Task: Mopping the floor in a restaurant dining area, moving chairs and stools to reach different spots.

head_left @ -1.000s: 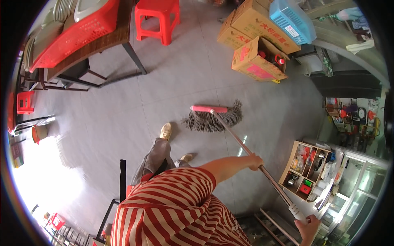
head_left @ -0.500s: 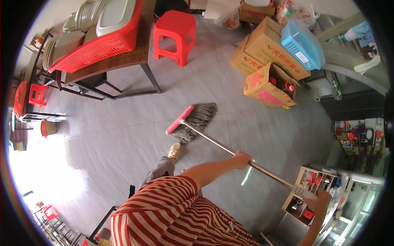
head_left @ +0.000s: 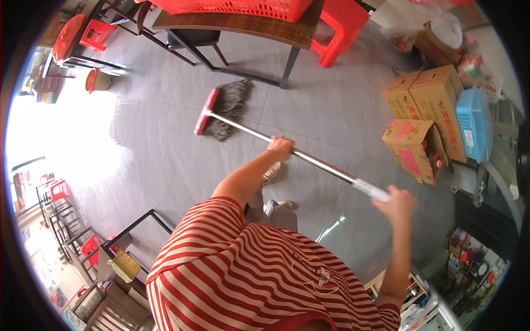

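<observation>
So the mop (head_left: 323, 165) is on the floor, and its head sits just in front of the bench (head_left: 243, 25), on the side facing the person: pink bar (head_left: 205, 114), grey strands (head_left: 233, 99) fanned out toward the bench. The pole slants away from there. Left hand (head_left: 281, 146) has its fingers wrapped around the pole partway up, and the right hand (head_left: 397, 203) has its fingers closed on the pale grip at the top end, farther from the bench.

Up on the bench there's a red basket (head_left: 237, 6), with a red stool (head_left: 341, 30) right beside it. Well right of the bench you've got cardboard boxes (head_left: 428, 105) plus a blue basket (head_left: 475, 124), and a bucket (head_left: 99, 81) off to its left.
</observation>
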Available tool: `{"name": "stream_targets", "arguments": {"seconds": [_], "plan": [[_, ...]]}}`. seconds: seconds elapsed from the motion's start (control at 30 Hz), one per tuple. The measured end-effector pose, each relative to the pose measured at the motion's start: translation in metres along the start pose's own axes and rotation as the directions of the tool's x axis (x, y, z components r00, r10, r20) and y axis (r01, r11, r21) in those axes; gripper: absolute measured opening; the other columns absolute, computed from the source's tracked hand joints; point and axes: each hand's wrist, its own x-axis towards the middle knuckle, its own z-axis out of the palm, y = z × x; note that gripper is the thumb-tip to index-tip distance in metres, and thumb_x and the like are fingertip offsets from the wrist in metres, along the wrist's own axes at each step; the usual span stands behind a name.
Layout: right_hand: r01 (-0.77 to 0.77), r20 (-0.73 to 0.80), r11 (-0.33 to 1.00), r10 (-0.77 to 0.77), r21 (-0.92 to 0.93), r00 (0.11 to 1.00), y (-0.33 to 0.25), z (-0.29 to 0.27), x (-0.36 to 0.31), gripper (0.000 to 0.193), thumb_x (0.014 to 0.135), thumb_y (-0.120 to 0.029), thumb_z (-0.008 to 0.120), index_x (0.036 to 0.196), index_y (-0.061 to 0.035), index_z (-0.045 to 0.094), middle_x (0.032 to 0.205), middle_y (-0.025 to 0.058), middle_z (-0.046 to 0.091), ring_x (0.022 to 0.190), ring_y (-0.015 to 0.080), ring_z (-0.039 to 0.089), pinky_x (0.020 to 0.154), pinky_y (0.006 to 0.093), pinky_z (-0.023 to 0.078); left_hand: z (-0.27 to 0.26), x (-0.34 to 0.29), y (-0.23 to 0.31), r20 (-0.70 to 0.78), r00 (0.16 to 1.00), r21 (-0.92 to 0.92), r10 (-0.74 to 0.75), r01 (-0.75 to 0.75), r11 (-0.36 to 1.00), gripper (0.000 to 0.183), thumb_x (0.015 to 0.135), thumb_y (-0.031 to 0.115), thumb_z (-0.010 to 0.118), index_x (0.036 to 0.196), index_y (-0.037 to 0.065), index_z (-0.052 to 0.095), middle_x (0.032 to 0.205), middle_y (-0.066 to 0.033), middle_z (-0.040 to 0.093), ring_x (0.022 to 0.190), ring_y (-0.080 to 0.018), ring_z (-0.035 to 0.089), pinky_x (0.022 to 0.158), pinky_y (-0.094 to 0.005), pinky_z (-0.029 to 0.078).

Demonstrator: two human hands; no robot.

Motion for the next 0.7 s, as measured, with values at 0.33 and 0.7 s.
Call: {"name": "stream_targets", "arguments": {"seconds": [0.33,0.7], "plan": [[0.281,-0.068,0.774,-0.296,0.567,0.953,-0.239,0.137,0.036,0.029,0.066,-0.034,0.068,0.072,-0.0069,0.059,0.064,0.0106,0.059,0.059,0.0287,0.059,0.054,0.0404,0.047,-0.006,-0.073,-0.293,0.031,0.929,0.428,-0.370,0.322,0.844,0.035,0.076,0.037,0.060,0.103,0.016,0.061,0.111,-0.0035,0.057,0.112,-0.0202,0.048,0.091,-0.0431,0.036],[0.254,0.027,0.740,-0.345,0.623,0.938,-0.134,0.040,0.019,0.033,0.071,-0.037,0.066,0.088,-0.0097,0.060,0.064,0.0106,0.060,0.056,0.0294,0.059,0.053,0.0410,0.047,-0.040,-0.079,-0.147,0.123,0.907,0.320,-0.403,0.348,0.881,0.030,0.072,0.036,0.066,0.092,0.013,0.064,0.104,-0.0054,0.057,0.110,-0.0233,0.046,0.091,-0.0454,0.037]]}}
